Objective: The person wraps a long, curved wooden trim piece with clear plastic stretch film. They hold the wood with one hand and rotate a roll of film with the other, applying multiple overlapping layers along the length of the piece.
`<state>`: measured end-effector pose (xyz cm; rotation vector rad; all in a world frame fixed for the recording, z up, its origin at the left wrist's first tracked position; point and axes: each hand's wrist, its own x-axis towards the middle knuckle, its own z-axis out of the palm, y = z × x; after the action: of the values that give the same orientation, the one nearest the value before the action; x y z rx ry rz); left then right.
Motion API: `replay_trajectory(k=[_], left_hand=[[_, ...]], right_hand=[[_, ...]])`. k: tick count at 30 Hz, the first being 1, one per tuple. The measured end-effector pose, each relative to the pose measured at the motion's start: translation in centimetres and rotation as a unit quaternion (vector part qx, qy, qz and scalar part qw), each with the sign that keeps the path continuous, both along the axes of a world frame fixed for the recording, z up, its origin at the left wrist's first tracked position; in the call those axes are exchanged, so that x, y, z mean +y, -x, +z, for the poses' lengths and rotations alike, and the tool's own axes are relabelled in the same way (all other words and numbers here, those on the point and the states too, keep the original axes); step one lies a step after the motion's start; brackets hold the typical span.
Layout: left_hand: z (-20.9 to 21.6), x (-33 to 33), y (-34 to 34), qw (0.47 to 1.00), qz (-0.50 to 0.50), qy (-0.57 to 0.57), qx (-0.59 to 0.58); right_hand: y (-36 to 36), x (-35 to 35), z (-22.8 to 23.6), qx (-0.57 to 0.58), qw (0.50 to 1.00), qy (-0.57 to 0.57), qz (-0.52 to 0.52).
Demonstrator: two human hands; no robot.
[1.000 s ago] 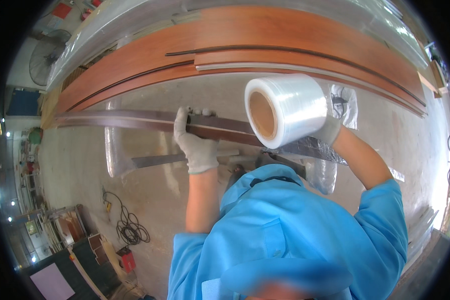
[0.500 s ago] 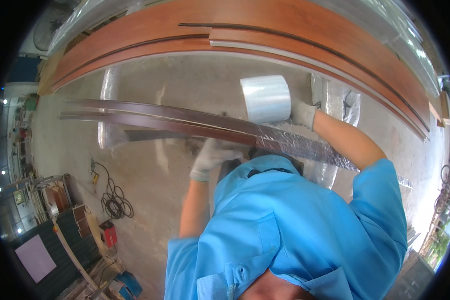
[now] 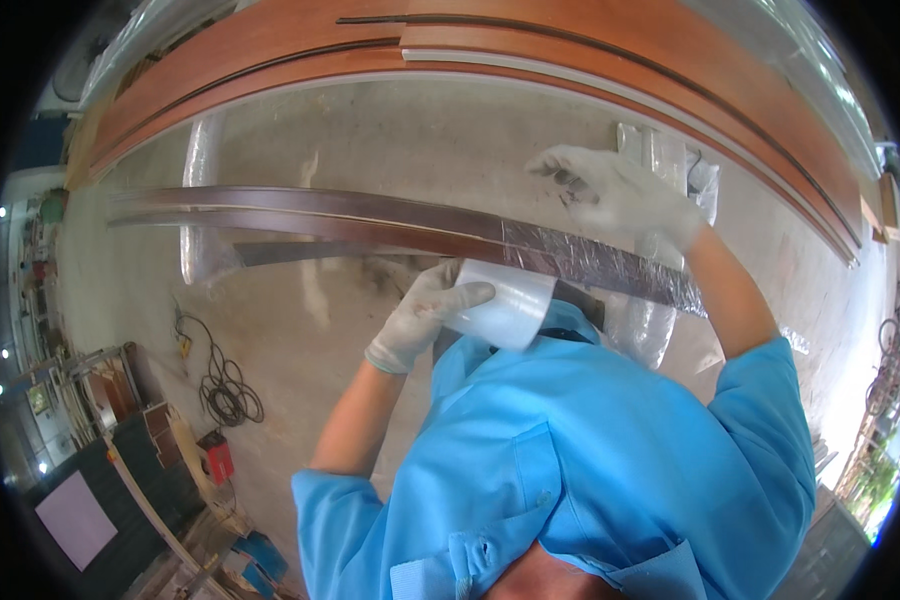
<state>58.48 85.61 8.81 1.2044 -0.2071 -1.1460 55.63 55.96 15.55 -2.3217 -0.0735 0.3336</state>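
Clear stretch-film roll [image 3: 505,303] sits gripped in left hand [image 3: 417,315] under dark strips [image 3: 370,225].

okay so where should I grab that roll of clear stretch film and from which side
Grip the roll of stretch film around its round outer wall, coming from below the dark wood strips, as the gloved left hand does now. The roll sits under the strips, so the top is blocked. Its open core end cannot be seen here. The right hand is spread open above the wrapped section.

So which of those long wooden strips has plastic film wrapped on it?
The dark brown bundle of strips held mid-air, film-wrapped at its right end; the reddish-orange boards beyond show no film.
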Motion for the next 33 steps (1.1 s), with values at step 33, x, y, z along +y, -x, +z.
replay_trajectory(k=[33], left_hand=[[-6.5,0.3,0.5,0.964,0.124,-0.057,-0.228]], right_hand=[[-5.6,0.8,-14.4,0.353,0.779,-0.466,-0.227]])
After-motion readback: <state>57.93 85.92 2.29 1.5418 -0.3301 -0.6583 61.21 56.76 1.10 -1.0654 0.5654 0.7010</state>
